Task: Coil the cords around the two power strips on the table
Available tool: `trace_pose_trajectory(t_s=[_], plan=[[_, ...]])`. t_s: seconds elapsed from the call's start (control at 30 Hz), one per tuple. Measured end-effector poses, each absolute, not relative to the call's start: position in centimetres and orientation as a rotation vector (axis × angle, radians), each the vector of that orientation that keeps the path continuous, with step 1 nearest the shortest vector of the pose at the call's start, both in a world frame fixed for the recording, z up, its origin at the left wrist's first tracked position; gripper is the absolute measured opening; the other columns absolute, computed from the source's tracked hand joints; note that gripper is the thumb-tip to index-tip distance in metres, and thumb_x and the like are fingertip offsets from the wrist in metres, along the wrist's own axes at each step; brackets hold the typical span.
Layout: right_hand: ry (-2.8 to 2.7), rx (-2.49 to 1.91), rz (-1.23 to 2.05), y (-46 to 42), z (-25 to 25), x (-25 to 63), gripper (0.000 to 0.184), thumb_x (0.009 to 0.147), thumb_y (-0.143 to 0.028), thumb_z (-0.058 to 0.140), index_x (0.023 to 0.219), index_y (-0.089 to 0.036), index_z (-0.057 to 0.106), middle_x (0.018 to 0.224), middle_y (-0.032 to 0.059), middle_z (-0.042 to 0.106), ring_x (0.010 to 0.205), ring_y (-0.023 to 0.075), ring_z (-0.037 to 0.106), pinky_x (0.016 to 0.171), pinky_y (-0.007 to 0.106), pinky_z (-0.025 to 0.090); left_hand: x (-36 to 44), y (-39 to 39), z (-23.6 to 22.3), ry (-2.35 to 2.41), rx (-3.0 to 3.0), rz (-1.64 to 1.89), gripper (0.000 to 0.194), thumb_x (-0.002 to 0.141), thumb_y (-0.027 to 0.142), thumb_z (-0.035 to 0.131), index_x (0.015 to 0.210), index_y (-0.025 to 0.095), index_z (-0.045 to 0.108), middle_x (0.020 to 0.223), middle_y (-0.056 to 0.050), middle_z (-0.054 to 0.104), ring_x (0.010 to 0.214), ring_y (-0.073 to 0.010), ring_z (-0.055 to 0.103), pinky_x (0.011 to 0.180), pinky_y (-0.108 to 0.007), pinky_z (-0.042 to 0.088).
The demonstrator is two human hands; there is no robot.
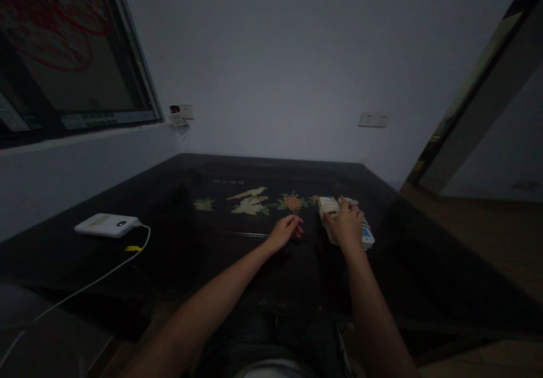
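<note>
My right hand (348, 225) is closed over a pale bundle (328, 205) on the right part of the dark table. The bundle looks like several white, elongated pieces lying side by side; a white end with a blue patch (366, 236) shows past the hand. My fingers cover much of it, so its exact kind is unclear. Left of it, my left hand (287, 231) rests on the tabletop, fingers loosely bent and a little apart, with nothing visible in them. Some distance separates this hand from the bundle.
The dark table (237, 253) bears a painted bird and flowers (250, 202). At left lies a white device (108, 225) with a white cable (95, 282) running off the near edge, and a yellow scrap (133, 248). The wall has sockets (373, 120); a window (76, 55) is at left.
</note>
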State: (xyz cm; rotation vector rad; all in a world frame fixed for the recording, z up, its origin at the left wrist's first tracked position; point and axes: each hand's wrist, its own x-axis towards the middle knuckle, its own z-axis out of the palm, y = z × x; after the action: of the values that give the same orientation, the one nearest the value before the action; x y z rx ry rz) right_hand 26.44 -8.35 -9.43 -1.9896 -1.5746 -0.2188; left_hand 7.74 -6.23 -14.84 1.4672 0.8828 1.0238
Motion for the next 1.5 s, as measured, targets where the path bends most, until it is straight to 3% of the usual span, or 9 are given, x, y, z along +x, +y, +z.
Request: trace_pose_trajectory(t_s=[0.23,0.47,0.87,1.0,1.1,1.2,1.37,1.5], plan=[[-1.622,-2.111,0.010,-8.9,-9.8,27.0,0.080,0.079,-0.043,0.061,0.145,-0.016,0.025,0.134,0.0249,0.038,0.115,0.0397,0.052,0.087,0.044,0.043,7.9,-6.3,-15.1,0.871,1.500,1.015,0.034,0.089,0.045,0.045,0.092,0.014,0.059,0.067,-0.001,0.061,0.053,-0.0100,0.058,0.053,-0.021,0.042],[-1.723,-2.180,0.120,-9.1,-9.9,26.2,0.092,0.076,-0.046,0.066,0.148,-0.021,0.014,0.131,0.0232,0.041,0.110,0.0386,0.057,0.083,0.043,0.046,8.0,-6.1,-15.4,0.870,1.536,0.999,0.034,0.089,0.045,0.044,0.092,0.015,0.059,0.067,-0.001,0.062,0.053,-0.0095,0.058,0.053,-0.020,0.042],[-1.820,-2.016,0.063,-9.0,-9.8,24.8,0.085,0.077,-0.035,0.062,0.148,-0.029,0.016,0.129,0.0142,0.047,0.101,0.0306,0.061,0.075,0.037,0.048,8.0,-6.0,-15.0,0.910,1.418,1.020,0.021,0.084,0.029,0.058,0.099,0.015,0.057,0.068,0.000,0.063,0.052,-0.0088,0.058,0.052,-0.019,0.043],[-1.944,-1.746,0.107,-9.1,-10.0,23.8,0.084,0.075,-0.032,0.063,0.147,-0.029,0.019,0.131,0.0115,0.047,0.106,0.0292,0.059,0.077,0.036,0.050,7.8,-5.6,-14.7,1.015,1.275,1.144,0.034,0.087,0.029,0.053,0.119,0.020,0.045,0.096,-0.006,0.062,0.075,-0.0121,0.062,0.055,-0.018,0.048],[-2.029,-1.525,0.123,-9.3,-10.0,23.3,0.084,0.075,-0.029,0.062,0.148,-0.029,0.020,0.137,0.0115,0.045,0.111,0.0297,0.057,0.082,0.038,0.050,6.8,-5.6,-13.7,1.064,1.032,1.299,0.046,0.089,0.037,0.050,0.130,0.026,0.033,0.123,-0.011,0.052,0.099,-0.0173,0.058,0.063,-0.024,0.054],[-2.125,-1.317,0.122,-9.5,-9.8,23.1,0.086,0.073,-0.024,0.062,0.148,-0.030,0.020,0.141,0.0095,0.042,0.119,0.0278,0.053,0.090,0.040,0.048,5.6,-5.7,-12.5,0.977,0.895,1.285,0.043,0.086,0.048,0.051,0.122,0.025,0.044,0.125,-0.010,0.053,0.101,-0.0189,0.058,0.069,-0.029,0.055],[-2.172,-1.156,0.103,-9.3,-9.6,23.6,0.089,0.072,-0.017,0.062,0.148,-0.030,0.019,0.145,0.0062,0.041,0.128,0.0237,0.045,0.099,0.038,0.043,4.0,-5.2,-11.5,0.910,0.921,1.296,0.041,0.077,0.053,0.062,0.100,0.019,0.060,0.107,-0.010,0.063,0.090,-0.0174,0.061,0.070,-0.026,0.052],[-2.160,-1.219,0.084,-8.5,-9.8,24.7,0.092,0.072,-0.016,0.064,0.150,-0.024,0.016,0.136,0.0102,0.052,0.119,0.0258,0.053,0.096,0.041,0.044,3.4,-4.7,-11.6,0.969,0.978,1.253,0.041,0.071,0.050,0.068,0.093,0.016,0.062,0.096,-0.010,0.066,0.080,-0.0165,0.062,0.067,-0.026,0.051]])
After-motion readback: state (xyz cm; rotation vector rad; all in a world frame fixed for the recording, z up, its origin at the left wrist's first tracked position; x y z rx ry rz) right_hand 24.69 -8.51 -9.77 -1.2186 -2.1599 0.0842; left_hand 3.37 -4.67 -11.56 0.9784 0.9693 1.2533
